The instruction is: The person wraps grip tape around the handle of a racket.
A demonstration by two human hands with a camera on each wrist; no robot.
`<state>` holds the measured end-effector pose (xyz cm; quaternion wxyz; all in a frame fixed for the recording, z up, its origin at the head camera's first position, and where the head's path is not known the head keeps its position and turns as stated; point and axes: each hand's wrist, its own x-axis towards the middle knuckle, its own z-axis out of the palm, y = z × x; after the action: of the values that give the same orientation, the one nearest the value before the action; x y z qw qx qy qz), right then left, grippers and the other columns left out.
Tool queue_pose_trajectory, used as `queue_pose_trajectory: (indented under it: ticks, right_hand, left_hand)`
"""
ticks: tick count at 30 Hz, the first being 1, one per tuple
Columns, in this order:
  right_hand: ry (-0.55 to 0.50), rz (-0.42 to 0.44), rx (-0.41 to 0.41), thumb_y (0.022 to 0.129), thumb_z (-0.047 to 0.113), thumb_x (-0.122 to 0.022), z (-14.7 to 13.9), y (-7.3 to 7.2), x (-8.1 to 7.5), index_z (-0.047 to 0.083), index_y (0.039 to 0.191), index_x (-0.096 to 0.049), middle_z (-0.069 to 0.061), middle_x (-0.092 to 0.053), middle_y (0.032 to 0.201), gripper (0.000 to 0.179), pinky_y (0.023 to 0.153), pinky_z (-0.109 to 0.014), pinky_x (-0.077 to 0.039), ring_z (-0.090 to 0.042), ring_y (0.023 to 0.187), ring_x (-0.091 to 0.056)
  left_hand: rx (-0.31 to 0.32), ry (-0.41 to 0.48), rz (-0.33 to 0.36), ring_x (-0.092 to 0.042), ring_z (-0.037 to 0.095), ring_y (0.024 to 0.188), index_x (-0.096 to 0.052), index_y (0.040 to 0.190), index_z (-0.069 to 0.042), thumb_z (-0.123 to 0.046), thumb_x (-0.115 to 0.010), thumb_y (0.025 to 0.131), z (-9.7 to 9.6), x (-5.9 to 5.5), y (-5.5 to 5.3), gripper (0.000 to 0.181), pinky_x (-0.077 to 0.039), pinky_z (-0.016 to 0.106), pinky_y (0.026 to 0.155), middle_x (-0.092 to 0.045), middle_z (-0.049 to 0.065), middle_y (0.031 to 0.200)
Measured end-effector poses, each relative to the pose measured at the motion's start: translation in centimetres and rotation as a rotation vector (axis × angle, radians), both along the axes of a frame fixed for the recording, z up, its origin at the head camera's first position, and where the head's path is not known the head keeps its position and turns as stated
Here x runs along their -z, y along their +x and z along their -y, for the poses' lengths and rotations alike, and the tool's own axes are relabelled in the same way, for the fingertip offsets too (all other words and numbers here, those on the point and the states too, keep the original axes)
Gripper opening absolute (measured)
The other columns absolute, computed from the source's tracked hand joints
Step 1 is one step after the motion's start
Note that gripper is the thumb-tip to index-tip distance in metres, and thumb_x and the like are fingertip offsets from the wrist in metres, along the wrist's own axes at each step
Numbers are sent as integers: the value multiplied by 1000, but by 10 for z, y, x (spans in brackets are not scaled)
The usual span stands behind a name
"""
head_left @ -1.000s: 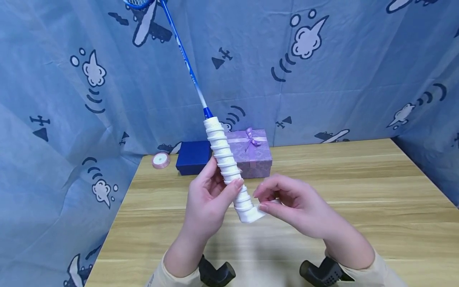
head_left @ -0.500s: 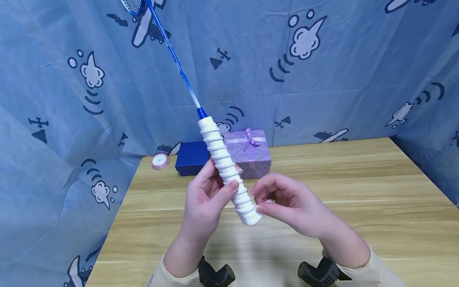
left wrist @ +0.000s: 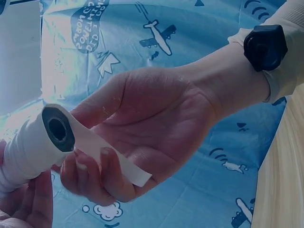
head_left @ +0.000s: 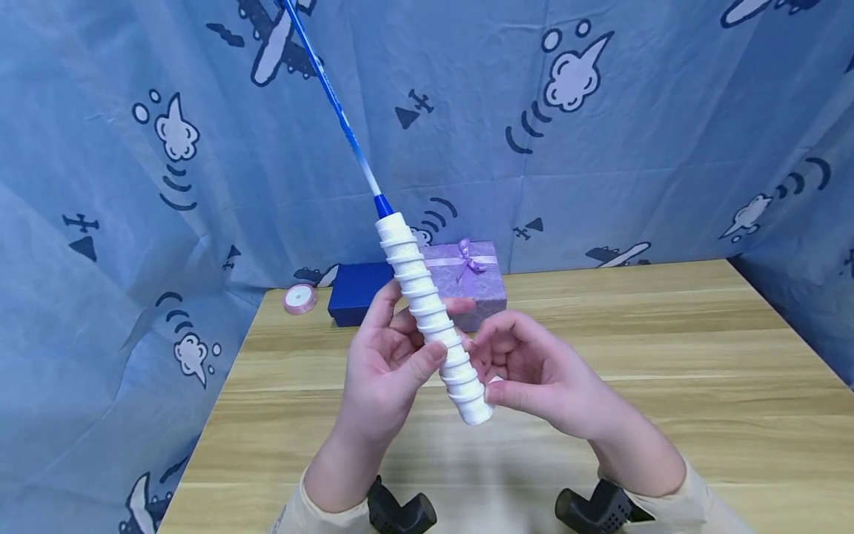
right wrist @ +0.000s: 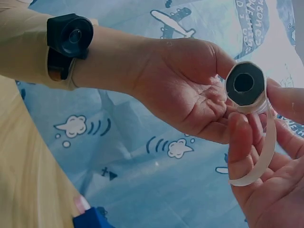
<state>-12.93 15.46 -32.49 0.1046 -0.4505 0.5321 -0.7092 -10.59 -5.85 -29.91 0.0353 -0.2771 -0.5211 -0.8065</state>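
Note:
My left hand [head_left: 383,382] grips the handle of a blue-and-white badminton racket [head_left: 336,111], thumb across the front and fingers behind it. White grip tape [head_left: 427,300] wraps the handle in ridged turns from the blue cone to the butt. At the butt, my right hand [head_left: 557,382] pinches the tape with its thumb right beside the handle, fingers curled behind. In the left wrist view, the loose tape tail [left wrist: 135,172] lies across the right fingers. The right wrist view shows the dark butt end [right wrist: 244,83] with a round hole, rimmed by tape. The racket's head is out of view.
Behind the hands, a dark blue box [head_left: 353,293] and a purple gift box [head_left: 483,293] with a bow stand on the wooden table [head_left: 667,356]. A pink ribbon roll [head_left: 299,299] lies at the back left. A patterned blue cloth [head_left: 467,148] hangs behind.
The racket has turned in the left hand, and its head has left the view. My right thumb has come up against the butt, with the tape there now lying closer round the handle.

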Motion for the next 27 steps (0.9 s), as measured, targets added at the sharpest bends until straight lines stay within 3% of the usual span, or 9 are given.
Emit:
queue_pose_trajectory:
  ticks: [7, 9, 12, 15, 19, 23, 27]
  right_hand:
    - [-35, 106, -161, 96, -23, -46, 2, -5, 0, 1, 153, -29, -9, -68, 126, 64, 91, -32, -62, -21, 114, -70]
    - [-36, 94, -138, 95, -23, -47, 3, -4, 1, 1, 154, -29, -8, -68, 124, 66, 90, -30, -62, -19, 111, -70]
    - [-19, 68, -60, 93, -23, -52, 3, -2, 2, 1, 150, -35, -5, -67, 119, 63, 84, -27, -62, -15, 104, -69]
    - [21, 31, 16, 92, -21, -57, 6, 2, 3, -3, 145, -38, -6, -65, 117, 59, 82, -27, -61, -16, 101, -67]
    - [50, -33, 73, 92, -21, -60, 11, 5, 4, -7, 143, -38, -9, -62, 116, 57, 83, -28, -61, -18, 100, -66]
    - [73, -30, 67, 92, -19, -60, 10, 5, 4, -5, 143, -39, -9, -62, 109, 57, 77, -28, -62, -16, 94, -66]
    - [132, 36, 22, 94, -15, -62, 6, 3, 2, -2, 147, -38, -6, -69, 109, 60, 76, -32, -64, -15, 95, -69]
  left_hand:
    - [-7, -18, -22, -64, 26, 127, -27, 158, -3, -2, -62, 101, 0, -1, -1, 67, -51, 32, 107, -61, 16, 144]
    - [-23, -54, -24, -58, 29, 133, -27, 159, -4, 1, -58, 101, 0, -1, 0, 66, -49, 33, 110, -57, 18, 148]
    - [-91, -140, -25, -56, 30, 129, -31, 158, -5, 3, -59, 98, 0, -2, 0, 66, -52, 31, 106, -53, 17, 149]
    - [-189, -234, -9, -57, 28, 122, -41, 155, -7, 1, -66, 96, 1, -4, 0, 65, -56, 29, 102, -53, 13, 143]
    - [-284, -279, 23, -64, 29, 117, -48, 152, -10, 1, -74, 91, 0, -6, 2, 67, -58, 35, 101, -59, 10, 139]
    - [-322, -280, 41, -65, 31, 112, -47, 153, -10, 3, -75, 90, 0, -7, 4, 70, -60, 35, 96, -63, 12, 135]
    - [-310, -274, 51, -65, 32, 113, -44, 155, -8, 5, -71, 92, 0, -6, 4, 70, -60, 35, 96, -61, 14, 136]
